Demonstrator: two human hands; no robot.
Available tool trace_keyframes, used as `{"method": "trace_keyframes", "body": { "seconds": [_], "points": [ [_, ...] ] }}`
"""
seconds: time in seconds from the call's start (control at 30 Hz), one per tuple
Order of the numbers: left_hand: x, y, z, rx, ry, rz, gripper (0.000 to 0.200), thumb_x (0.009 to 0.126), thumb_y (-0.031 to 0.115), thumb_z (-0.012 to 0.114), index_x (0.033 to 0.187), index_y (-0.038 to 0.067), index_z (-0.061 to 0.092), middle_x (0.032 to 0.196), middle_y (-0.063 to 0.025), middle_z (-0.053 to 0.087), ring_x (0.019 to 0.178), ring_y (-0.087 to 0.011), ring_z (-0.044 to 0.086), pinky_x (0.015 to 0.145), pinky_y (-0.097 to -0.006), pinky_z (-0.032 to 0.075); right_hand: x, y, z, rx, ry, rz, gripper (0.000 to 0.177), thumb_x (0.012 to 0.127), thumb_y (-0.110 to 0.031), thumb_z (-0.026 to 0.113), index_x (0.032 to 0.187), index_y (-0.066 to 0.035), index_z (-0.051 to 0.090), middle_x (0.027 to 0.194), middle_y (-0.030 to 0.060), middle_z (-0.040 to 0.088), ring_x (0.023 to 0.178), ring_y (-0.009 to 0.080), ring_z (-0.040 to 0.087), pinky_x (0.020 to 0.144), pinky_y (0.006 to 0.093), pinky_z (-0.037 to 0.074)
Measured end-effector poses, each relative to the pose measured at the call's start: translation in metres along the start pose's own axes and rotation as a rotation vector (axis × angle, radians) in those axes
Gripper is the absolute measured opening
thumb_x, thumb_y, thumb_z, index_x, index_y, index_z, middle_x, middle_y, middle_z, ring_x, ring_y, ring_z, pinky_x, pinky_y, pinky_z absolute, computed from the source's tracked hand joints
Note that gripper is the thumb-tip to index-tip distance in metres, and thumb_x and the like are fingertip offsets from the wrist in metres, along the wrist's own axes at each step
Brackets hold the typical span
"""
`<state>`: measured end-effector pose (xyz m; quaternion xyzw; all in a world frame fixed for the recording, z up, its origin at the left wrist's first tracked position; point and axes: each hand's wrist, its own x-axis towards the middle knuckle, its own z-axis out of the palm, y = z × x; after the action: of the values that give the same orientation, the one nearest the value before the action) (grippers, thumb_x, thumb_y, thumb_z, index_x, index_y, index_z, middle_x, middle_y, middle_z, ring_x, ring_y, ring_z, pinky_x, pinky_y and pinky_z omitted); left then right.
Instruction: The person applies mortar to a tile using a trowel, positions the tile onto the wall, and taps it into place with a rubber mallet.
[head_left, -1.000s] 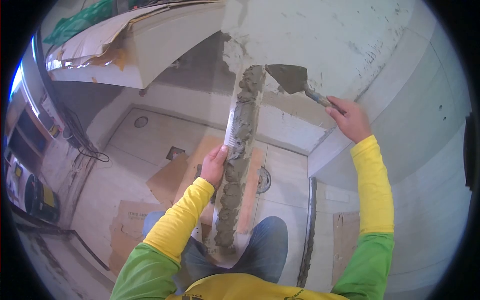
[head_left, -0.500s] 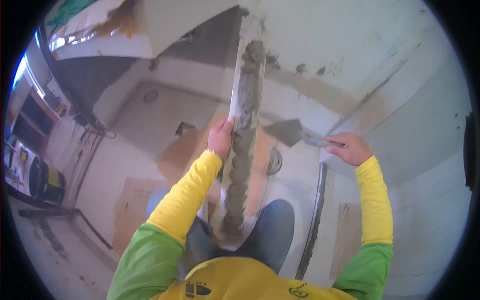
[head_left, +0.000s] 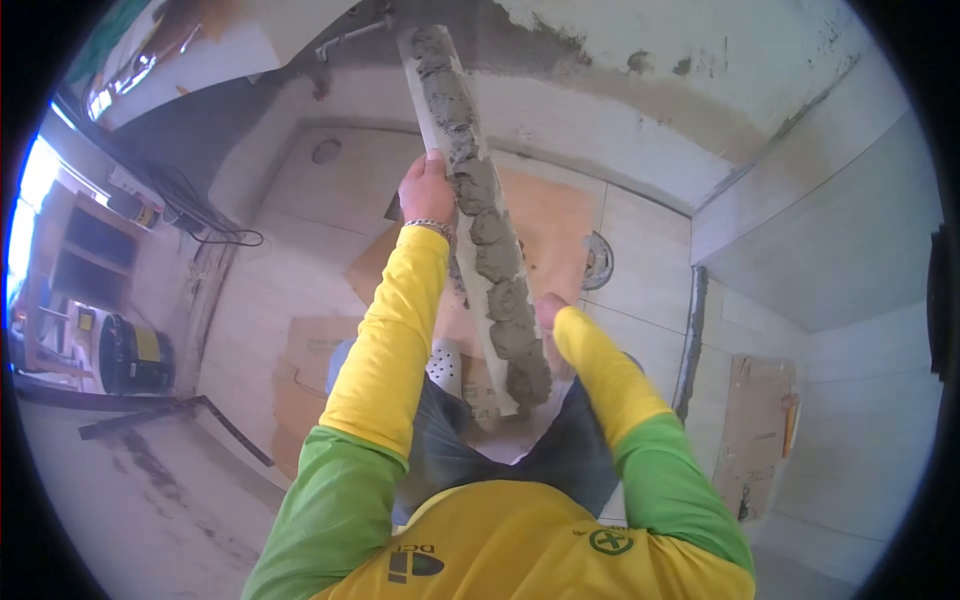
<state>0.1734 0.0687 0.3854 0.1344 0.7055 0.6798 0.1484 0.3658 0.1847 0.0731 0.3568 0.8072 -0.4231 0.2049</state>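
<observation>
A long narrow white tile strip [head_left: 497, 345], topped along its length with lumps of wet grey mortar [head_left: 480, 215], slants up over the knees. The left hand [head_left: 427, 190] grips its upper edge. The right hand [head_left: 548, 308] touches its lower part, fingers hidden. Brown cardboard sheets [head_left: 545, 215] lie on the pale tiled floor [head_left: 645, 260] below, near a round floor drain [head_left: 597, 260].

A bathroom under renovation: bare tiled floor [head_left: 300, 290], cardboard sheets [head_left: 320, 350], mortar-smeared wall [head_left: 640, 110] and loose cables [head_left: 200, 215].
</observation>
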Motion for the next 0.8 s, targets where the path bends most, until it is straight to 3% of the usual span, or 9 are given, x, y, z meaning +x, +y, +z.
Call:
{"method": "trace_keyframes", "body": {
  "seconds": [0.03, 0.1, 0.2, 0.23, 0.3, 0.47, 0.6, 0.73, 0.8],
  "points": [
    [0.003, -0.001, 0.004, 0.017, 0.001, 0.004, 0.045, 0.098, 0.032, 0.055, 0.123, -0.004, 0.062, 0.116, -0.0172, 0.066, 0.106, -0.0245, 0.061, 0.094, -0.035, 0.046, 0.04, 0.021, 0.023, 0.013, -0.007, -0.009, 0.033, 0.089, -0.03, 0.061, 0.101, -0.001, 0.071, 0.083, 0.0175, 0.07, 0.065, 0.0291, 0.067, 0.061, 0.0401, 0.055],
    [0.015, -0.015, 0.009, -0.051, 0.049, -0.08, 0.044, 0.098, 0.032, 0.055, 0.124, -0.003, 0.062, 0.116, -0.0163, 0.066, 0.105, -0.0252, 0.061, 0.093, -0.036, 0.046, 0.101, 0.054, 0.062, 0.875, 0.232, 0.15, 0.03, 0.087, -0.026, 0.062, 0.097, 0.001, 0.069, 0.09, 0.0202, 0.07, 0.077, 0.0326, 0.068, 0.072, 0.0416, 0.054],
    [0.046, -0.051, 0.019, -0.422, 0.007, -0.237, 0.044, 0.098, 0.032, 0.053, 0.127, -0.001, 0.06, 0.114, -0.0151, 0.066, 0.104, -0.0263, 0.061, 0.093, -0.0374, 0.046, 0.115, 0.084, 0.082, 0.426, 0.408, -0.018, 0.032, 0.087, -0.025, 0.061, 0.104, 0.0, 0.069, 0.1, 0.021, 0.07, 0.092, 0.0335, 0.068, 0.083, 0.0404, 0.053],
    [0.038, -0.038, 0.018, -0.262, 0.015, -0.293, 0.045, 0.099, 0.034, 0.049, 0.128, 0.001, 0.059, 0.116, -0.0142, 0.065, 0.103, -0.0276, 0.061, 0.091, -0.0395, 0.048, 0.1, 0.096, 0.069, 0.436, 0.424, -0.009, 0.032, 0.087, -0.025, 0.061, 0.104, 0.0, 0.069, 0.1, 0.021, 0.07, 0.092, 0.0335, 0.068, 0.083, 0.0404, 0.053],
    [0.05, -0.057, 0.018, -0.336, -0.022, -0.336, 0.045, 0.1, 0.034, 0.047, 0.128, 0.001, 0.058, 0.117, -0.0142, 0.064, 0.104, -0.0282, 0.062, 0.089, -0.0408, 0.049, 0.035, 0.104, 0.033, 0.618, 0.433, -0.415, 0.034, 0.087, -0.019, 0.063, 0.117, -0.002, 0.065, 0.105, 0.0224, 0.069, 0.1, 0.0314, 0.067, 0.09, 0.0379, 0.051],
    [0.031, -0.044, 0.029, -0.461, -0.082, -0.376, 0.046, 0.102, 0.035, 0.043, 0.128, 0.0, 0.056, 0.121, -0.0147, 0.062, 0.105, -0.0302, 0.062, 0.087, -0.0449, 0.052, -0.183, 0.034, -0.023, 1.28, 0.417, -0.62, 0.072, 0.08, -0.003, 0.073, 0.145, -0.002, 0.041, 0.135, 0.0125, 0.057, 0.125, 0.0213, 0.053, 0.109, 0.035, 0.039],
    [0.029, -0.059, 0.035, -0.691, -0.219, -0.494, 0.045, 0.104, 0.034, 0.04, 0.131, 0.0, 0.051, 0.129, -0.0157, 0.059, 0.119, -0.0309, 0.058, 0.101, -0.0451, 0.049, -0.292, -0.027, -0.027, 1.144, 0.694, -0.857, 0.093, 0.073, 0.002, 0.079, 0.15, -0.003, 0.026, 0.146, 0.0079, 0.042, 0.133, 0.0187, 0.043, 0.113, 0.0353, 0.033],
    [0.0, -0.056, 0.049, -0.665, -0.381, -0.479, 0.044, 0.106, 0.027, 0.03, 0.139, 0.001, 0.045, 0.142, -0.0186, 0.05, 0.134, -0.0359, 0.044, 0.112, -0.0566, 0.036, -0.313, -0.031, -0.005, 1.442, 0.827, -0.879, 0.098, 0.068, 0.008, 0.08, 0.15, -0.006, 0.027, 0.145, 0.0074, 0.044, 0.135, 0.0201, 0.041, 0.112, 0.0363, 0.034],
    [0.032, -0.093, 0.031, -0.058, -0.696, 0.024, 0.043, 0.107, 0.025, 0.029, 0.139, 0.001, 0.044, 0.143, -0.0197, 0.049, 0.133, -0.0381, 0.045, 0.112, -0.0579, 0.035, -0.322, -0.026, 0.003, 1.557, 0.836, -0.87, 0.099, 0.069, 0.009, 0.079, 0.151, -0.007, 0.026, 0.146, 0.0084, 0.042, 0.136, 0.0204, 0.04, 0.112, 0.0366, 0.034]
  ]
}}
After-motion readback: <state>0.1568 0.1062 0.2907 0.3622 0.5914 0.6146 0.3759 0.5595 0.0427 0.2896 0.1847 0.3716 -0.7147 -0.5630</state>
